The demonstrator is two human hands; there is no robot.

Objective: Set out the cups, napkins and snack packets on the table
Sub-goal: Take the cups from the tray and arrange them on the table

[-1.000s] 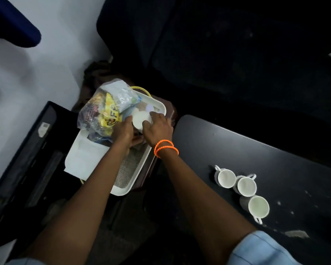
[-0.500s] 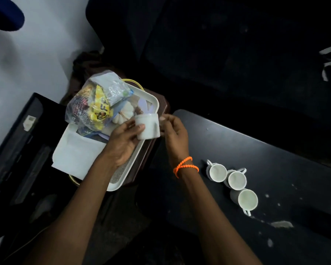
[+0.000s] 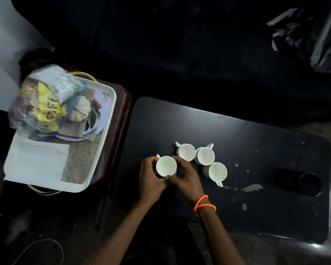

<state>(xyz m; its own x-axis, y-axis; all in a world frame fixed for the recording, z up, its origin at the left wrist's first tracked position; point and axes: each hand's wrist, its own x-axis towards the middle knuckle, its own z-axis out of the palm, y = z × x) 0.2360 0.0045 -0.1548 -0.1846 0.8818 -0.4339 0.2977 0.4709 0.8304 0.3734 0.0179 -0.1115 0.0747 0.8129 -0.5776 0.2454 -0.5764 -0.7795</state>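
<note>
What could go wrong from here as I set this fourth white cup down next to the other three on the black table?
The white cup held in both hands sits close to the three white cups already clustered on the black table; lowering it could knock the nearest one. The right hand lies right beside that nearest cup, so drawing it away might nudge it. On the white tray, the clear bag of snack packets overhangs the tray's edge and may slide off.

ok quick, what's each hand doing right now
Left hand: fingers curled round the white cup on the black table.
Right hand: holds the same cup from its other side.
</note>
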